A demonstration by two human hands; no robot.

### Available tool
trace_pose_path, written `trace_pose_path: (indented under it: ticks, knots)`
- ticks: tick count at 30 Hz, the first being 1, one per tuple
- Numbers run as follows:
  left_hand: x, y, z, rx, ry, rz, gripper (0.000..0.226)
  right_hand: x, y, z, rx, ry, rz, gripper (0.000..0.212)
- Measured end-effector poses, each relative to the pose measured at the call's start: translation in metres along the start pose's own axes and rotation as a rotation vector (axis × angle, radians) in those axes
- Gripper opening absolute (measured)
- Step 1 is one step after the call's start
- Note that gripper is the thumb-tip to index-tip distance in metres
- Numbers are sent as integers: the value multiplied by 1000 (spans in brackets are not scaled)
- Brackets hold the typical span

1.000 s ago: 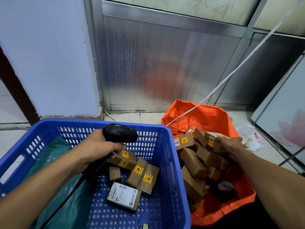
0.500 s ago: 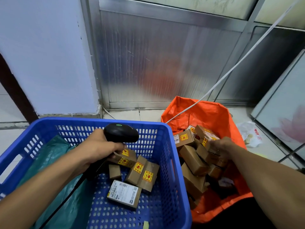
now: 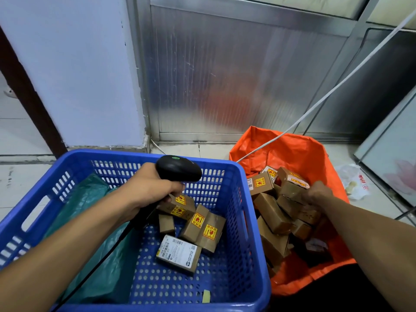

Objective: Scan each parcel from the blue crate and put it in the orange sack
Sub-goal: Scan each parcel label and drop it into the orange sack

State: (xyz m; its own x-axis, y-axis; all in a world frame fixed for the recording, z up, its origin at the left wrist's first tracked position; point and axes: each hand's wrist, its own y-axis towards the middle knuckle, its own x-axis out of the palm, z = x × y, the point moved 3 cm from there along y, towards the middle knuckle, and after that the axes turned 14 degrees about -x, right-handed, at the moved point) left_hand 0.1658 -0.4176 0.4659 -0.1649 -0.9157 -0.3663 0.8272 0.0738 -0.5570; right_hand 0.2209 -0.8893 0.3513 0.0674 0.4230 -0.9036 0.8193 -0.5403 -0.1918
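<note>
The blue crate (image 3: 252,224) stands on the floor at the left. It holds several brown cardboard parcels (image 3: 203,228) with yellow stickers and one white-labelled parcel (image 3: 178,253). My left hand (image 3: 153,186) grips a black scanner (image 3: 178,168) above those parcels, its cord trailing down. To the right, the orange sack (image 3: 292,154) is open, with several parcels piled inside. My right hand (image 3: 317,192) is inside the sack, fingers curled on the end of a tilted stickered parcel (image 3: 290,184) that lies on top of the pile.
A green plastic bag (image 3: 90,221) fills the crate's left half. A white cable (image 3: 315,104) runs from the upper right down into the sack. Crumpled white wrapping (image 3: 353,182) lies on the floor tiles beside a leaning flowered panel (image 3: 394,167). A metal wall stands behind.
My right hand has set the stickered parcel down onto the pile in the sack and stays on it. The left hand and the scanner have hardly moved.
</note>
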Motion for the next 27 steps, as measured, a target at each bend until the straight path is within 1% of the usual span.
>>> trace_pose_path:
  ticks: [3, 4, 6, 9, 11, 13, 17, 20, 22, 24, 27]
  knots:
    - [0, -1, 2, 3, -18, -11, 10, -2, -4, -4, 3, -50, 57, 65]
    - [-1, -1, 3, 8, -20, -9, 11, -4, -5, -8, 3, -45, 84, 63]
    - [-2, -1, 3, 11, -24, 0, 12, -12, -12, -24, -53, -28, 143, 52]
    - [-4, -1, 3, 19, -26, 10, 11, -21, -22, -56, -287, 26, 207, 43]
    - [-6, 0, 2, 27, -28, 26, 10, -20, -32, -81, -465, 39, 215, 26]
    - [-8, 2, 1, 35, -27, 42, 10, -14, -45, -106, -624, 8, 208, 14]
    - [-10, 4, 1, 35, -34, 67, 12, 5, -79, -157, -850, -109, 137, 12]
    - [-10, 5, 1, 32, -41, 67, 11, 33, -112, -187, -1015, -176, 17, 7]
    - [-10, 5, 1, 36, -39, 70, 11, 64, -135, -195, -1059, -214, -114, 5]
    - [-8, 6, 1, 41, -33, 80, 10, 102, -156, -197, -1084, -326, -201, 8]
    - [-5, 8, 0, 47, -18, 83, 11, 164, -187, -182, -1008, -471, -404, 11]
